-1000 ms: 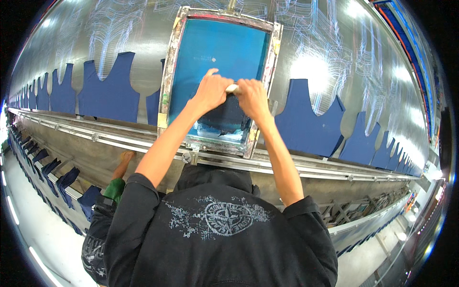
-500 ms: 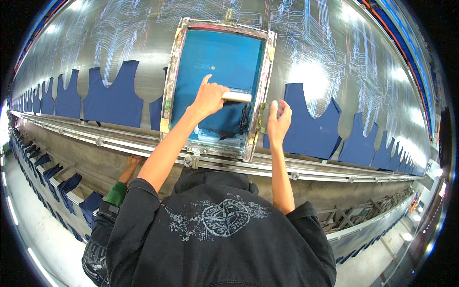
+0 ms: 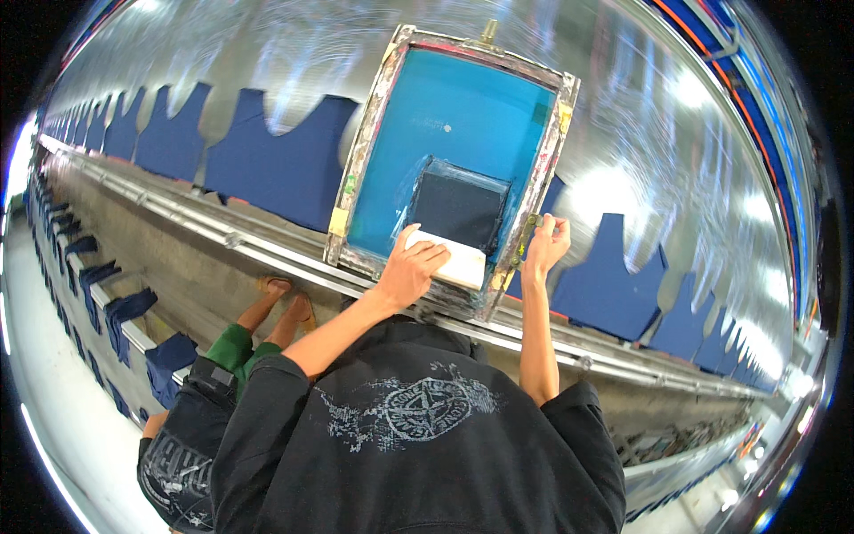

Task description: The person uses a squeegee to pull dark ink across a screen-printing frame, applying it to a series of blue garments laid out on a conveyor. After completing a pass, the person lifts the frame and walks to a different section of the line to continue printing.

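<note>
Now that the white squeegee (image 3: 461,264) sits nearer the lower end of the blue screen (image 3: 480,107), at picture centre, we note the left hand (image 3: 412,274) grasping the squeegee, the right hand (image 3: 547,242) at the right rail (image 3: 543,147), its grip indeterminable, and judge a stroke probably complete.

Workshop interior. A long, glossy grey table (image 3: 307,58) spans the scene, its surface marked by white patches of reflected light (image 3: 614,191). Silvery metal rails (image 3: 160,194) follow its near edge, below which lies a dull brownish-grey strip (image 3: 191,245). Off the near edge, toward the left end, extends a pale, smooth floor (image 3: 53,374). A straight blue beam (image 3: 731,67) borders the far edge at right; a bright white glow (image 3: 20,165) appears beyond the left end.
</note>
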